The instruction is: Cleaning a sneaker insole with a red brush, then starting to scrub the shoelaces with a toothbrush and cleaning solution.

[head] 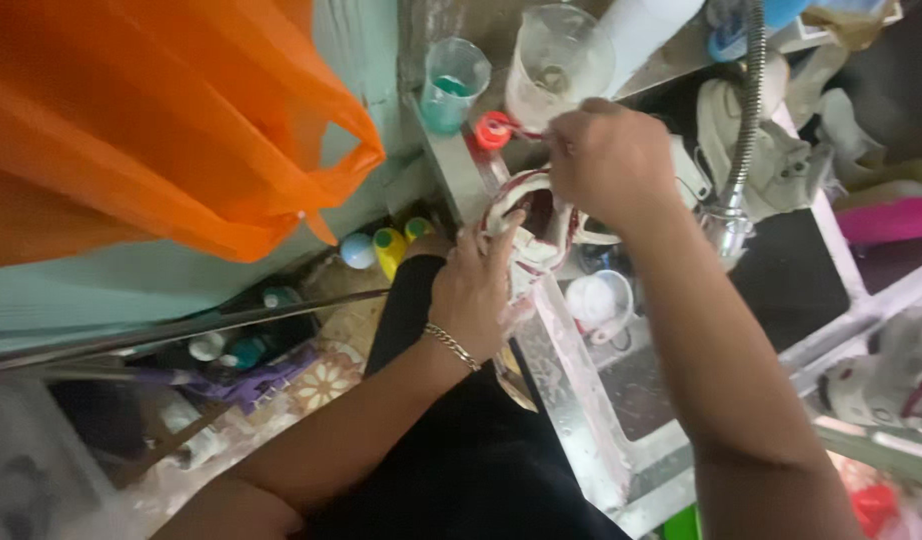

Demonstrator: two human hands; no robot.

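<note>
Far left, an orange plastic bag [151,120] hangs in front of a pale green wall, and below it small bottles [389,245] with yellow and green caps stand on the patterned floor. Your left hand [478,290], gold bracelet [451,346] on the wrist, is closed around the side of a white sneaker with red trim [529,215], fingers wrapped over its collar, holding it at the left edge of the steel sink [591,400]. Just above, a teal plastic cup [453,85] and a clear measuring jug [556,60] stand on the ledge, with a red brush head [494,130] between them and the shoe. Your right hand [611,160] is clenched over the shoe's top, seemingly on the brush handle; can't tell for sure, fingers hide it. Right of that, a flexible metal faucet hose [749,100] drops down, more white shoes [781,150] lie behind, and another one [886,375] sits at the far right edge.
</note>
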